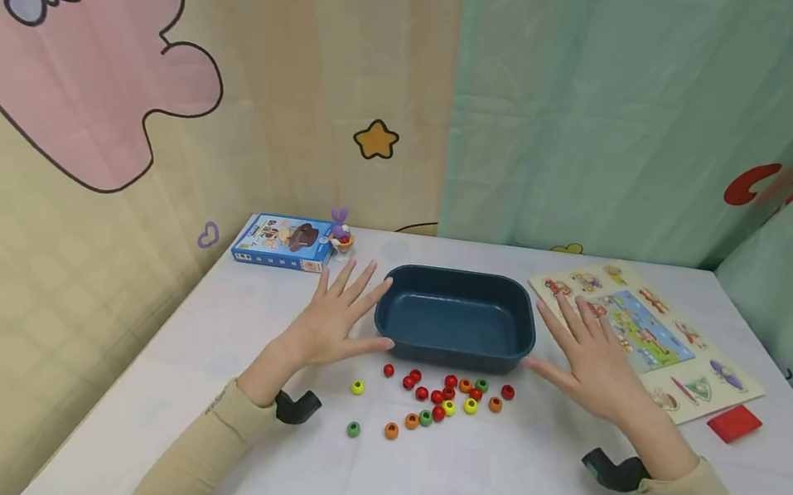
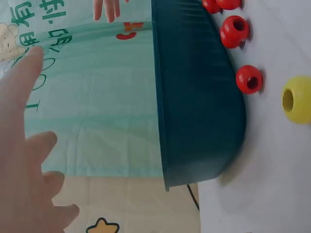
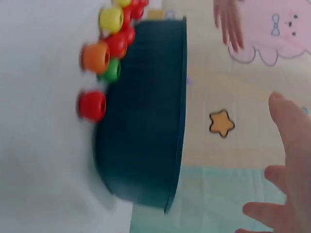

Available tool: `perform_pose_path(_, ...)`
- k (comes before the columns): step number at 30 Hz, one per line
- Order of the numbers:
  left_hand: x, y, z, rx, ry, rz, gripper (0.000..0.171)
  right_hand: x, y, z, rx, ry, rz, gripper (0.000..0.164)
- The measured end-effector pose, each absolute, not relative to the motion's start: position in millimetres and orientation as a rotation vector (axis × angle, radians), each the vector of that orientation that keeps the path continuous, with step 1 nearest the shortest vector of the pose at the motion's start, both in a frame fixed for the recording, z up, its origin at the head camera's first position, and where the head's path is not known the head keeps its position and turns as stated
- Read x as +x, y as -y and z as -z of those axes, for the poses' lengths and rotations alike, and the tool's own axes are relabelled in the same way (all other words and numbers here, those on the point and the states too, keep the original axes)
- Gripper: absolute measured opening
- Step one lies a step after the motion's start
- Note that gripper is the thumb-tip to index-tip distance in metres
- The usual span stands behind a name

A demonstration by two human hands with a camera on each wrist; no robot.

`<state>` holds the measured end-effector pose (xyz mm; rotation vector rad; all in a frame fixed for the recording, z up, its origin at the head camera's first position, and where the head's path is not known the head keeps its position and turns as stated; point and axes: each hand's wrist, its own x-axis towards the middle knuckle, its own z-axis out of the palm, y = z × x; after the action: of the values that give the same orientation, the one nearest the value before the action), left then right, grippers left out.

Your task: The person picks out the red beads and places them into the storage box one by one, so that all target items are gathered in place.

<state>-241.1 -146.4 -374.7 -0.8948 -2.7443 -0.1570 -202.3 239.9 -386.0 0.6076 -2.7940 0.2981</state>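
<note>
A dark teal basin stands on the white table, its inside bare in the head view. My left hand hovers at the basin's left side, fingers spread, holding nothing. On the other side, my right hand is spread the same way near the right rim, with nothing in its grasp. Several round beads with holes lie loose in front of the basin: red, orange, green and yellow. In the left wrist view, a yellow bead lies beside a red bead close to the basin wall.
A blue box lies at the back left, beside a small purple-eared figure. To the right is a picture puzzle board, with my right fingers overlapping it in the head view. A red block sits near its front corner. Curtains hang behind.
</note>
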Motion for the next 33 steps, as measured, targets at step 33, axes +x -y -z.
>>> perform_pose_path(33,-243.7,110.6,447.7,-0.359,2.333,2.198,0.059,-194.0,-221.6,462.5,0.535,2.699,-1.457,0.026)
